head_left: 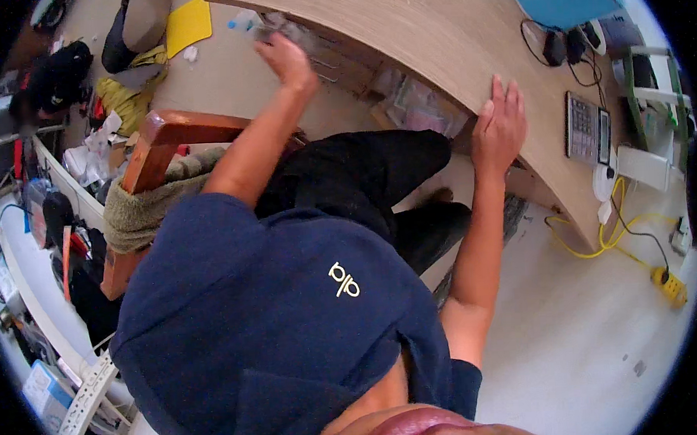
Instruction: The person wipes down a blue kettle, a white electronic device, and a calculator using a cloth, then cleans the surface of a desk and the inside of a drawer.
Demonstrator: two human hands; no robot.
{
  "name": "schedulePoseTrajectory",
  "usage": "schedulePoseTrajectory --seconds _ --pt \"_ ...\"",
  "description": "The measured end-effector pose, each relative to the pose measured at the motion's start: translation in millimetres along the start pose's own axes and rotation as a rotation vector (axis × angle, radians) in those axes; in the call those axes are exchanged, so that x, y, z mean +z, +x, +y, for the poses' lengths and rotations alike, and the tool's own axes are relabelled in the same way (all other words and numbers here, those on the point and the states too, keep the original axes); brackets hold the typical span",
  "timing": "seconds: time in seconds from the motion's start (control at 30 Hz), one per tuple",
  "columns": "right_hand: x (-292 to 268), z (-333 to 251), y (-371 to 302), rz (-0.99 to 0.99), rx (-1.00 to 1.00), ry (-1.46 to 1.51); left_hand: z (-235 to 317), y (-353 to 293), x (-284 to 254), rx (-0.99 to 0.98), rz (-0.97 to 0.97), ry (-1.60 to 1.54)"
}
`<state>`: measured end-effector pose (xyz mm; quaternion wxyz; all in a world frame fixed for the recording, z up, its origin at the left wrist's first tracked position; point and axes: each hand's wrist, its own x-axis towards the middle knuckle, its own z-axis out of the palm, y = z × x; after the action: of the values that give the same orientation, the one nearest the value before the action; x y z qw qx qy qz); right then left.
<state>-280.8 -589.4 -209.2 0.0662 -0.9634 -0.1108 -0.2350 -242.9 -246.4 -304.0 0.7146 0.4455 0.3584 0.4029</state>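
My left hand reaches out beside the far end of the desk, over the floor. Its fingertips are blurred and partly hidden, next to a greyish, see-through bundle by the desk's edge. Whether the hand holds this bundle, I cannot make out. Flat on the near edge of the wooden desk lies my right hand, fingers stretched out and holding nothing. A calculator rests on the desktop to the right of it.
Below the desk are drawers and plastic bags. A wooden chair with a draped brown cloth is at my left. Yellow cable runs to a power strip at right. Clutter fills the left shelves.
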Motion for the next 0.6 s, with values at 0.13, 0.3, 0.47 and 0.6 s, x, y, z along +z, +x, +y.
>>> schedulePoseTrajectory --seconds 0.13,0.3,0.47,0.6 --pt "1.7 -2.6 2.7 0.021 -0.035 0.003 50.9 22.4 4.0 0.798 -0.193 0.504" --pt "0.7 -0.3 0.6 0.001 0.008 -0.030 71.0 -68.1 25.3 1.237 -0.877 0.709" --pt "-15.8 -21.0 -6.8 0.047 -0.047 0.455 89.7 -151.1 32.1 0.555 -1.104 0.299" --pt "-61.9 -77.6 -22.4 -0.135 0.157 1.277 94.5 -200.9 22.1 -0.470 -1.232 0.116"
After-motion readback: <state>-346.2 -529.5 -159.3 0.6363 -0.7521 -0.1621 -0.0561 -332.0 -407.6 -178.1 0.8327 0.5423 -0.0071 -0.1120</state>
